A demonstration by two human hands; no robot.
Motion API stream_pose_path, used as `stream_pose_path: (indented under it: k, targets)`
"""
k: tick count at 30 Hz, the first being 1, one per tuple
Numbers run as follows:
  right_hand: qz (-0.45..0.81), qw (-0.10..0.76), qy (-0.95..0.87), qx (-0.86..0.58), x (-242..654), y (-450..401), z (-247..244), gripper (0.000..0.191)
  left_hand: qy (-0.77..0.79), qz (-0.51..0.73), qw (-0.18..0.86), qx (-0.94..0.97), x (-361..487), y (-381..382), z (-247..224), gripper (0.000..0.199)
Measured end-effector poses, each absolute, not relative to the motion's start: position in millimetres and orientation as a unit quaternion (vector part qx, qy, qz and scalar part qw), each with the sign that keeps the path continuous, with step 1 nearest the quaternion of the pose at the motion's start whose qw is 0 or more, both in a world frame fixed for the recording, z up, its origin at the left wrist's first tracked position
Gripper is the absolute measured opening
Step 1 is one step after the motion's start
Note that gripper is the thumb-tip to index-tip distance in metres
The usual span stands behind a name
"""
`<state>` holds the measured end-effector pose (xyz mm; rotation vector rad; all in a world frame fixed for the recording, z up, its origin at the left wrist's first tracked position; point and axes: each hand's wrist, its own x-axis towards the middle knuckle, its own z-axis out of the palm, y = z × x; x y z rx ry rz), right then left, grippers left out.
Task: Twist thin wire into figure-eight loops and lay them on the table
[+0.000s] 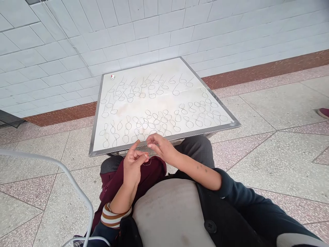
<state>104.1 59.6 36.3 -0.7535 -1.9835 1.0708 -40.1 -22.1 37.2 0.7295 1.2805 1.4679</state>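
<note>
My left hand (133, 161) is above my lap, just in front of the table's near edge. Its thumb and a finger pinch a thin wire loop (147, 164), which hangs below the fingertips. The index finger points up toward the table. To the right, my right hand (161, 148) hovers close to the left fingertips, its fingers bent and the thumb slightly apart from them. Nothing shows between those fingers. On the white table (159, 106) ahead lie many thin wire pieces: loops with straight tails (176, 92) toward the back, figure-eight shapes (189, 122) toward the front.
A small white and red item (112, 77) sits at the table's back left corner. Behind stands a tiled wall (144, 31). A pale curved tube (74, 185) rises at the left. A dark red shoe (324, 112) shows at the far right on the speckled floor (257, 147).
</note>
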Motion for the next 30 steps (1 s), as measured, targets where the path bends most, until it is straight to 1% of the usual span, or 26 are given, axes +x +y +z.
stream_pose_path:
  k: [2, 4, 6, 8, 14, 17, 20, 25, 27, 30]
  targets:
    - [0.501, 0.357, -0.717, -0.329, 104, 55, 28, 0.022, 0.523, 0.642, 0.495, 0.264, -40, -21, 37, 0.063]
    - [0.572, 0.331, -0.680, -0.319, 102, 49, 18, 0.021, 0.517, 0.668, 0.482, 0.235, -41, -19, 37, 0.062]
    - [0.609, 0.334, -0.652, -0.305, 98, 42, 9, 0.021, 0.508, 0.685, 0.473, 0.219, -41, -19, 36, 0.061]
    - [0.617, 0.355, -0.634, -0.304, 92, 36, 3, 0.019, 0.502, 0.696, 0.469, 0.208, -40, -19, 35, 0.060]
    - [0.596, 0.400, -0.624, -0.308, 83, 27, 6, 0.012, 0.513, 0.687, 0.465, 0.218, -40, -19, 36, 0.060]
    - [0.529, 0.419, -0.669, -0.313, 85, 28, 9, 0.006, 0.523, 0.678, 0.458, 0.237, -39, -19, 37, 0.060]
    - [0.438, 0.412, -0.742, -0.297, 89, 30, 10, 0.012, 0.530, 0.676, 0.445, 0.253, -38, -19, 36, 0.058]
    - [0.310, 0.365, -0.828, -0.294, 91, 29, 8, 0.023, 0.528, 0.681, 0.438, 0.255, -37, -19, 31, 0.056]
    - [0.321, 0.371, -0.817, -0.302, 90, 29, 7, 0.021, 0.524, 0.684, 0.443, 0.249, -37, -19, 31, 0.057]
    - [0.405, 0.395, -0.756, -0.330, 88, 29, 7, 0.011, 0.520, 0.683, 0.450, 0.246, -38, -18, 33, 0.059]
